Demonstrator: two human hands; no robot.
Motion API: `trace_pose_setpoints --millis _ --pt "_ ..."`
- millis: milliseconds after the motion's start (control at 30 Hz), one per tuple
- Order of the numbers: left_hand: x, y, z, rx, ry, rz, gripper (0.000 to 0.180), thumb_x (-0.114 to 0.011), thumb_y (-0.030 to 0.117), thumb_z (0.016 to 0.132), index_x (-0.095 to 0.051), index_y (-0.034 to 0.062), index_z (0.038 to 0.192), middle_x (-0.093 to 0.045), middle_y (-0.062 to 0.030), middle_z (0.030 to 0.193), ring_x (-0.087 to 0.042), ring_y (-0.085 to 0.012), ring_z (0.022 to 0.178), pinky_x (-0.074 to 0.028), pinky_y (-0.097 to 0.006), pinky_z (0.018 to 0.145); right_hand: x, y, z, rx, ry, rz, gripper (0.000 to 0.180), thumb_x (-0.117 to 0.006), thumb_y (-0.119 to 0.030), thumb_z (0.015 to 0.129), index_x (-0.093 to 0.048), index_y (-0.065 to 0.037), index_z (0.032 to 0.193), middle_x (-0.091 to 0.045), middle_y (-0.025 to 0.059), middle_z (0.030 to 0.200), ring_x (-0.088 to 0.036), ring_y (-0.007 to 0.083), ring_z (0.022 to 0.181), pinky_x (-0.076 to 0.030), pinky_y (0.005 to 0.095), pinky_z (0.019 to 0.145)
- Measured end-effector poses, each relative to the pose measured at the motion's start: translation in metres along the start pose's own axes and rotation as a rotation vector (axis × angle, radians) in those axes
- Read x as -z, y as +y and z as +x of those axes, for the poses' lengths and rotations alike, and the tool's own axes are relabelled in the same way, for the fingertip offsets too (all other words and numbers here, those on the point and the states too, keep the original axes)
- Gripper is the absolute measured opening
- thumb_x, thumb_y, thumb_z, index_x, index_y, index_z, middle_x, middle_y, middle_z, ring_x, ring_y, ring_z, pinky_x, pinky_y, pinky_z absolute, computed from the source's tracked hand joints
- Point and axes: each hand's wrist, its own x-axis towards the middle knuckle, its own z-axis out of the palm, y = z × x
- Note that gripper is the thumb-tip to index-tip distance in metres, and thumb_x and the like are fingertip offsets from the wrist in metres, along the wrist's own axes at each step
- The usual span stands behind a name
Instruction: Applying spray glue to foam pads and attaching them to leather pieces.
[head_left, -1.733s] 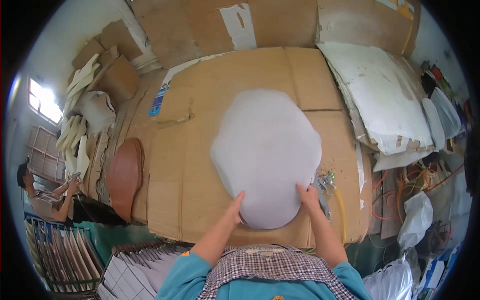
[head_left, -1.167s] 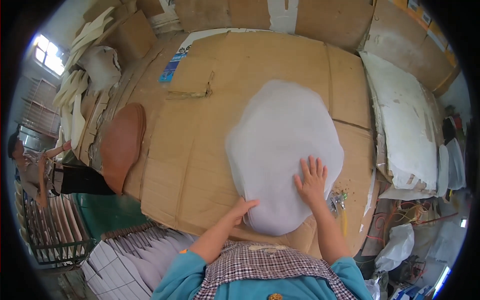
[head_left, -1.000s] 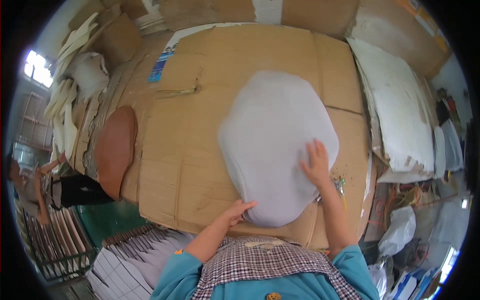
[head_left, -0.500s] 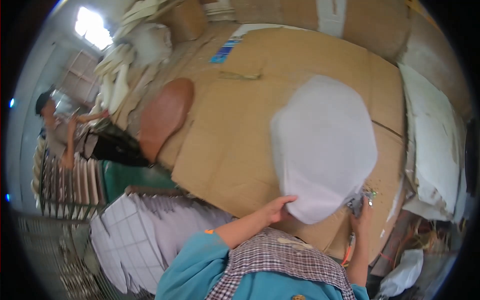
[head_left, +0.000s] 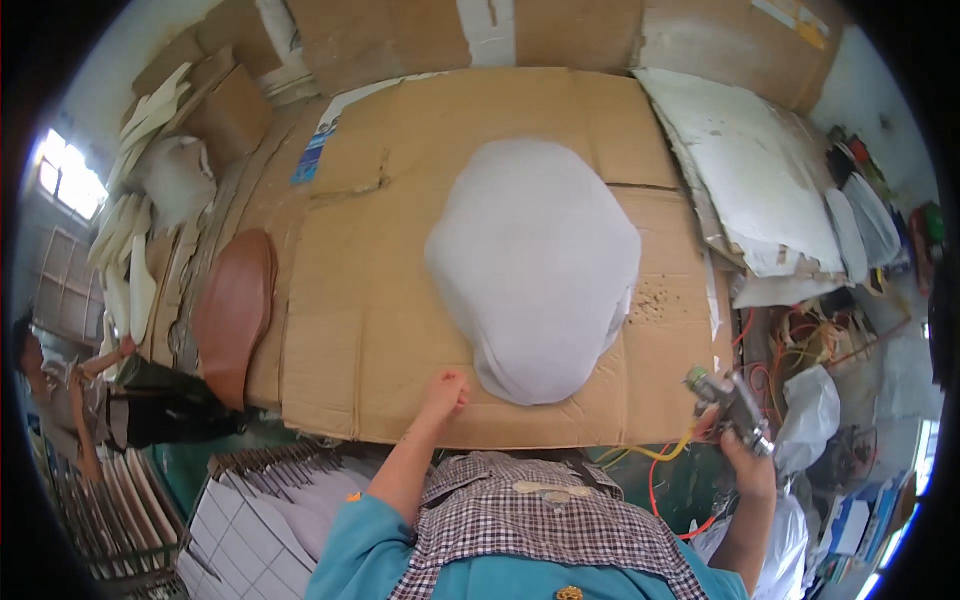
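Observation:
A light-grey, rounded, fabric-like piece [head_left: 535,270] lies in the middle of the cardboard-covered table, its edge folded under at the near end. My left hand [head_left: 446,394] is closed in a fist over the cardboard, just left of that near end and apart from it. Off to the right, by the table's front right corner, my right hand [head_left: 742,452] grips a metal spray gun [head_left: 740,408]. A yellow hose [head_left: 672,452] runs from beside the gun toward the table's front edge.
Cardboard [head_left: 370,300] covers the table. A brown curved piece [head_left: 236,315] lies at its left. Stacked white sheets [head_left: 755,170] stand far right, above tangled hoses [head_left: 800,340]. A rack of grey pieces [head_left: 260,520] sits front left. Another person [head_left: 75,400] is at the far left.
The view has turned right. My left hand has let go of the grey piece's near edge and closed. My right hand has drawn the spray gun away from the piece, past the table's right side.

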Motion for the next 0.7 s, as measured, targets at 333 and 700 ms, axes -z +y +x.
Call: trace_pose_setpoints --millis 333,700 --pt "0.019 -0.013 0.003 -0.046 -0.035 0.056 0.016 -0.052 0.017 0.085 -0.053 0.0044 0.095 -0.061 -0.0099 0.081 -0.059 -0.0164 0.057 -0.047 -0.025 0.047 -0.032 -0.018 -0.067 0.323 -0.035 -0.018 0.056 -0.065 -0.018 0.080 -0.040 0.004 0.126 -0.057 0.0081 0.087 -0.057 0.0145 0.077 -0.047 0.0287 0.070" --pt "0.066 -0.027 -0.002 -0.036 0.156 -0.189 0.014 -0.048 0.016 0.087 -0.052 0.0060 0.097 -0.057 -0.0067 0.070 -0.056 -0.0160 0.046 -0.043 -0.024 0.037 -0.024 -0.025 -0.104 0.246 0.185 0.011 0.053 -0.064 -0.008 0.077 -0.042 0.004 0.123 -0.058 0.0076 0.078 -0.057 0.0133 0.068 -0.048 0.0258 0.064"
